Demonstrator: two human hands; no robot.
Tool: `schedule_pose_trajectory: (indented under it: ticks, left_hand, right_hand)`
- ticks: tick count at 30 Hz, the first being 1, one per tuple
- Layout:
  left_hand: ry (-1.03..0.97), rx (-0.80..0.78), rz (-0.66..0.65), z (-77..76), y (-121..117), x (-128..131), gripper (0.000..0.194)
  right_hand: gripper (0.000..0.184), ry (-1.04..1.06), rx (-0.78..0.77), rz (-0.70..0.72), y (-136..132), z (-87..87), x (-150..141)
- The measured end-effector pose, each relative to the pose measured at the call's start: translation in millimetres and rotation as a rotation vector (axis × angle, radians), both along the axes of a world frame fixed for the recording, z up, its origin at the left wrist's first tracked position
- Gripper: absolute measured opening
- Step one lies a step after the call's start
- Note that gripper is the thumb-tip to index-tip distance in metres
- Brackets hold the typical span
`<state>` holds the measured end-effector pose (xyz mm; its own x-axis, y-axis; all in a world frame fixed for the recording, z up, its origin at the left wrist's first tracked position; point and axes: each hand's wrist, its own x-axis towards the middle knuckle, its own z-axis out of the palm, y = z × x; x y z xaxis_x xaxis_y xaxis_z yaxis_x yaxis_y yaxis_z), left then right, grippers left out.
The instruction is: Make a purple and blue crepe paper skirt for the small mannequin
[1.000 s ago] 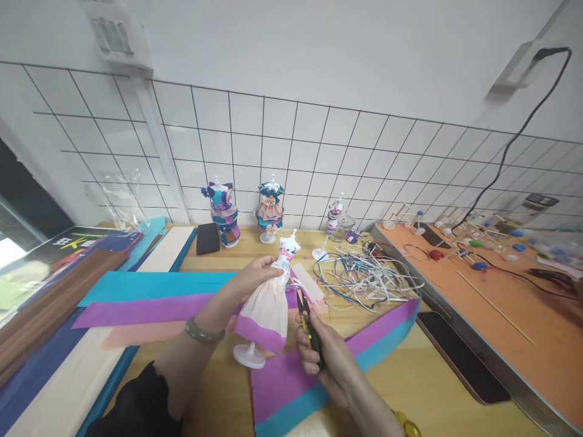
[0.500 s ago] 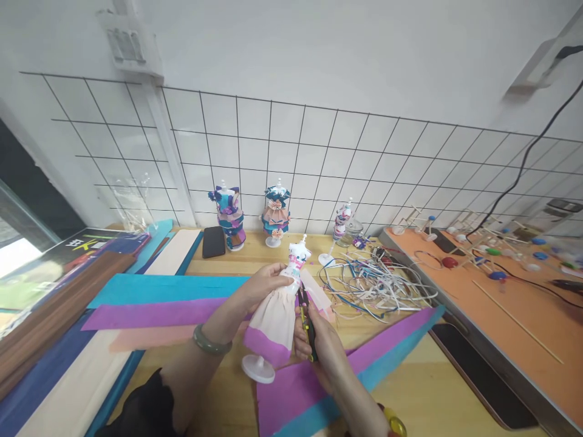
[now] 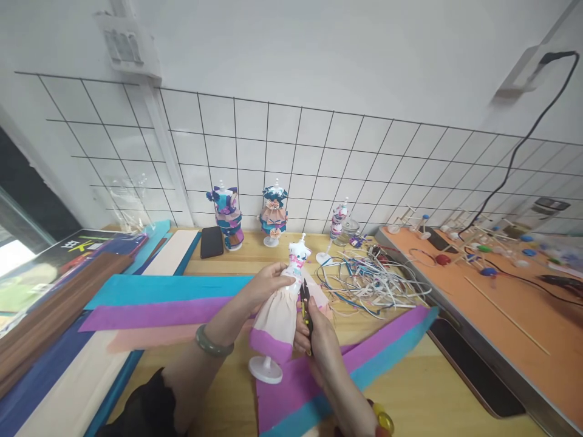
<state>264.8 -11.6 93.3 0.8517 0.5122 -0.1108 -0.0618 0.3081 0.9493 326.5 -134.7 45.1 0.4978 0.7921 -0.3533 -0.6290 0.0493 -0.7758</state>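
Note:
My left hand (image 3: 273, 284) is closed around the waist of a small dress-form mannequin (image 3: 298, 254), tilted a little above the table. The mannequin wears a cream paper skirt (image 3: 276, 314) with a purple hem, and its white round base (image 3: 265, 369) shows below. In my right hand (image 3: 319, 325) are small black and yellow snips (image 3: 306, 306), blades pointing up beside the mannequin's right side. A pale paper piece (image 3: 316, 290) lies behind the snips. Under my hands a purple and blue paper strip (image 3: 296, 394) is spread on the wood.
Three dressed mannequins (image 3: 274, 212) stand along the wall. A tangle of thin cords (image 3: 373, 282) lies to the right, with a large phone (image 3: 476, 367) in front. Long crepe paper strips (image 3: 173, 291) cover the left side. A smaller phone (image 3: 212, 242) lies behind. An orange board (image 3: 510, 291) holds sticks and balls.
The mannequin has swung slightly more upright, its base moving a little right. The snips have turned somewhat in my right hand, their blades now showing more clearly. The view has shifted slightly.

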Motion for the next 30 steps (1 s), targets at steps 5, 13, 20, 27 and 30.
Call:
schedule_pose_trajectory:
  ticks: [5,13,20,27,30]
  left_hand:
    - [0.018,0.031,0.008,-1.1,1.3,0.2,0.031]
    - [0.008,0.017,0.016,-0.7,2.1,-0.4,0.030]
    - [-0.018,-0.016,0.021,1.0,6.8,-3.2,0.023]
    - [-0.054,-0.135,-0.001,1.3,10.8,-4.5,0.027]
    - [-0.056,-0.199,-0.023,-0.1,9.2,-3.1,0.029]
  right_hand:
    - [0.054,-0.017,-0.001,-0.021,1.4,0.7,0.2]
    - [0.052,-0.046,0.004,-0.016,0.6,6.4,0.2]
    - [0.053,-0.050,0.007,0.054,-6.2,12.7,-0.3]
    - [0.048,-0.095,0.025,0.105,-14.9,18.4,11.2]
    - [0.046,-0.083,0.000,0.128,-18.1,25.9,22.3]
